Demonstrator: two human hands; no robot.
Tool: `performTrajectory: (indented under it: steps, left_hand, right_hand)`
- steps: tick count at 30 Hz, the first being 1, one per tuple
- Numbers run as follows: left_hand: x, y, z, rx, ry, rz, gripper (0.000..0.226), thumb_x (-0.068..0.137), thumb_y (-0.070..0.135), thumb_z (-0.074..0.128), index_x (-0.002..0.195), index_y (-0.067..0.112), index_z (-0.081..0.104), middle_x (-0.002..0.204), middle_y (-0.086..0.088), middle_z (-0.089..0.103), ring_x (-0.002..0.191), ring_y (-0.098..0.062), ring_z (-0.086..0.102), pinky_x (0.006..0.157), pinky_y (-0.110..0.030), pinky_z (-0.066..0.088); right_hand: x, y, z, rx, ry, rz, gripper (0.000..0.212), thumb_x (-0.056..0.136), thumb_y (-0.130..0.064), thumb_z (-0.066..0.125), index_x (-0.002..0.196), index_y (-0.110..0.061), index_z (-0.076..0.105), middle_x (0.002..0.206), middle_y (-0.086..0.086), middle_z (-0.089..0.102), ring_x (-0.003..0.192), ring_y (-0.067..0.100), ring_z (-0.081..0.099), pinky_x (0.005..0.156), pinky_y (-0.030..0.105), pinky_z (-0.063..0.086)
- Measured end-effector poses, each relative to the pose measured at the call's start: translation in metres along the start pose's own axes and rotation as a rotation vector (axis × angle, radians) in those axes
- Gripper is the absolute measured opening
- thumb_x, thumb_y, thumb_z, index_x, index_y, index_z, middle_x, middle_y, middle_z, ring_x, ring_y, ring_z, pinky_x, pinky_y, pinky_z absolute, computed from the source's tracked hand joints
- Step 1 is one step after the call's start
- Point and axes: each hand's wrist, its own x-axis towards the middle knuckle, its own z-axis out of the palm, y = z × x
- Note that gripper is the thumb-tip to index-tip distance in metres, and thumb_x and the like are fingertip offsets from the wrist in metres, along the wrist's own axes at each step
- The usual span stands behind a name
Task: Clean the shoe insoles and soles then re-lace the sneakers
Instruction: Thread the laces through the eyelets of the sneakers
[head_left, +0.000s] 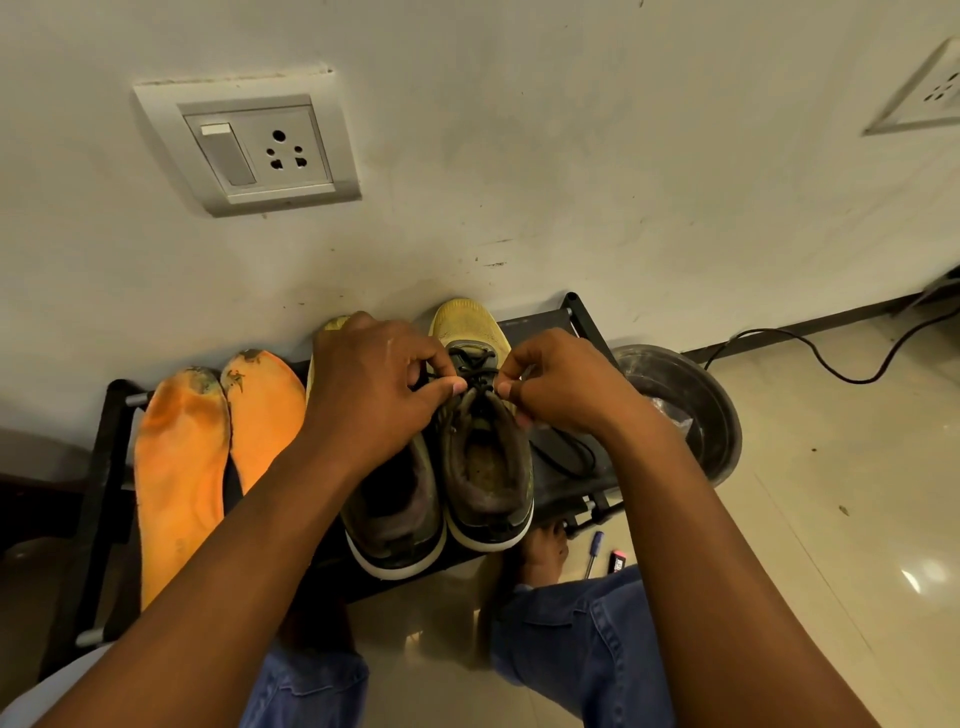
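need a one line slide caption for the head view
Both hands, left hand and right hand, pinch the black lace on the right-side sneaker, orange insoles beside.

A white switch and socket plate sits on the scuffed wall. A dark round basin stands on the tiled floor, holding what may be crumpled plastic. A black cable trails nearby.

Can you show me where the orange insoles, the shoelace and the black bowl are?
orange insoles (179, 467): head view, middle of the left insole.
shoelace (475, 375): head view, crossed part between the hands.
black bowl (719, 400): head view, right rim.
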Motion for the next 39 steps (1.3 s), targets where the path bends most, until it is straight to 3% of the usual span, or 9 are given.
performTrajectory:
  steps: [2,4,10,16,21,27,32,36,39]
  left_hand:
    - [-0.001,0.005,0.0,0.05,-0.007,-0.023,0.017,0.081,0.053,0.076,0.077,0.037,0.075,0.051,0.012,0.052,0.072,-0.015,0.056,0.082,-0.045,0.043]
    - [-0.002,0.01,0.0,0.042,-0.013,-0.043,0.022,0.08,0.056,0.07,0.075,0.036,0.076,0.049,0.013,0.056,0.066,-0.011,0.059,0.085,-0.048,0.044]
    - [0.0,0.011,0.002,-0.276,-0.03,-0.166,0.011,0.081,0.037,0.078,0.091,0.034,0.081,0.078,0.016,0.075,0.075,0.004,0.069,0.08,-0.035,0.059]
    - [0.002,0.013,0.009,-0.428,-0.014,-0.239,0.018,0.084,0.023,0.079,0.1,0.033,0.08,0.086,0.014,0.076,0.083,-0.003,0.071,0.079,-0.036,0.061]
    - [0.006,0.017,0.006,-0.657,0.086,-0.269,0.02,0.088,0.009,0.076,0.101,0.023,0.079,0.093,0.007,0.078,0.087,-0.008,0.074,0.086,-0.036,0.061]
    - [0.009,0.022,-0.006,-0.745,0.224,-0.221,0.028,0.09,0.003,0.072,0.115,0.016,0.075,0.108,0.004,0.076,0.093,-0.01,0.074,0.088,-0.033,0.06]
    - [0.007,0.027,-0.003,-0.698,0.244,-0.133,0.052,0.091,0.001,0.071,0.138,0.016,0.06,0.138,0.004,0.057,0.1,-0.01,0.073,0.087,-0.026,0.059]
    - [0.01,0.028,-0.002,-0.667,0.281,-0.114,0.065,0.089,0.001,0.073,0.147,0.02,0.051,0.151,0.004,0.045,0.091,-0.011,0.073,0.082,-0.021,0.058]
    - [0.01,0.022,-0.001,-0.593,0.319,-0.138,0.065,0.089,0.004,0.072,0.147,0.022,0.051,0.153,0.005,0.043,0.086,-0.009,0.073,0.079,-0.023,0.059]
  right_hand:
    - [-0.001,-0.001,-0.001,0.051,-0.017,0.032,0.012,0.091,-0.023,0.067,0.082,-0.023,0.073,0.065,-0.003,0.073,0.065,0.008,0.069,0.081,0.041,0.061]
    - [-0.001,-0.001,-0.003,0.107,0.001,0.041,0.009,0.09,-0.021,0.07,0.083,-0.022,0.076,0.074,-0.001,0.075,0.075,0.013,0.07,0.082,0.043,0.062]
    - [-0.002,-0.008,-0.002,0.458,0.077,0.09,0.007,0.087,-0.01,0.075,0.082,-0.008,0.079,0.08,0.013,0.077,0.07,0.017,0.069,0.081,0.039,0.06]
    - [-0.003,-0.018,-0.004,0.877,0.046,0.143,0.014,0.093,0.006,0.063,0.097,-0.002,0.073,0.094,0.019,0.076,0.084,0.026,0.071,0.086,0.038,0.06]
    - [-0.005,-0.022,-0.009,1.106,0.101,0.032,0.02,0.094,0.009,0.059,0.108,0.003,0.071,0.097,0.018,0.075,0.086,0.029,0.072,0.084,0.038,0.062]
    - [-0.009,-0.025,-0.016,1.202,0.172,-0.183,0.028,0.097,0.008,0.054,0.121,0.003,0.066,0.115,0.021,0.072,0.093,0.03,0.073,0.093,0.046,0.059]
    - [-0.013,-0.031,-0.016,1.195,0.185,-0.303,0.032,0.098,0.007,0.053,0.129,0.0,0.062,0.131,0.012,0.066,0.095,0.033,0.072,0.085,0.046,0.06]
    - [-0.014,-0.031,-0.019,1.185,0.219,-0.315,0.035,0.099,0.007,0.052,0.131,-0.003,0.062,0.14,0.003,0.061,0.089,0.032,0.072,0.081,0.046,0.061]
    - [-0.012,-0.031,-0.02,1.161,0.308,-0.241,0.032,0.097,0.006,0.056,0.126,-0.004,0.066,0.131,0.006,0.066,0.084,0.03,0.073,0.075,0.042,0.062]
